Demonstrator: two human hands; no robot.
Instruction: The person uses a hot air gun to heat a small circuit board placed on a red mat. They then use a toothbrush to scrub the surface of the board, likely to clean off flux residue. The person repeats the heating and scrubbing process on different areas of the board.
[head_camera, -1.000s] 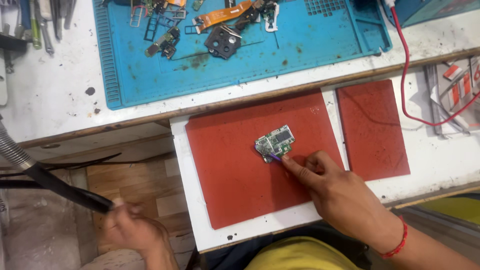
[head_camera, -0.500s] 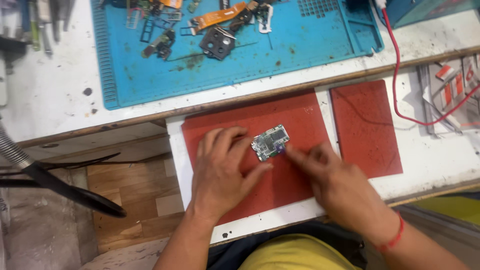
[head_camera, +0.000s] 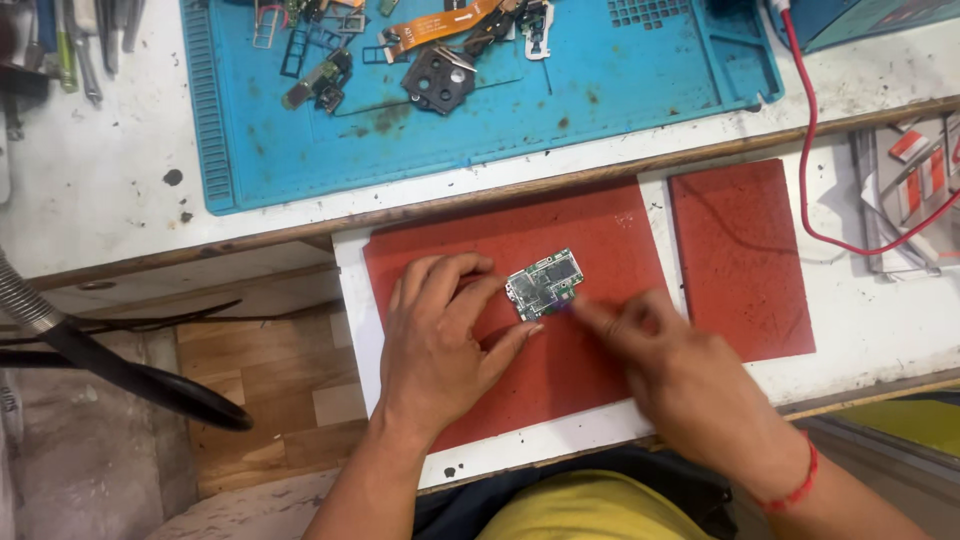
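Nearest to the camera is a yellow cloth (head_camera: 580, 510), soft and plain, at the bottom edge. Above it the two bare forearms rise toward the worktop (head_camera: 100, 200). The right wrist carries a thin red thread band (head_camera: 795, 490).

The left hand (head_camera: 440, 340) lies flat, palm down, on the big red mat (head_camera: 560, 390), a rubber-like rectangle with a dull, slightly dusty surface. Its fingers (head_camera: 450, 275) are spread apart and hold nothing; their tips rest just beside the left edge of the board (head_camera: 545, 284), and I cannot tell if they touch it. The board is a small green circuit board, roughly rectangular, with silvery metal shields and tiny parts. It lies tilted near the middle of the upper half of the big mat.

The right hand (head_camera: 680, 375) is blurred. Its fingers are drawn together to a point at the lower right corner of the board; whether they pinch something small there I cannot tell.

Just to the right lies a second, smaller red mat (head_camera: 740, 260) of the same material, on a white sheet (head_camera: 860, 320). A red wire (head_camera: 815, 170) curves over this sheet.

Farther away is a blue mat (head_camera: 600, 90), moulded with ridges and small compartments and stained with brown spots. On it lie a black camera frame (head_camera: 438, 78), an orange flat cable (head_camera: 440, 22) and other small metal parts. At the far left, metal tools (head_camera: 75, 45) lie on the white, scratched worktop, and a black flexible hose (head_camera: 120, 375) crosses the lower left.
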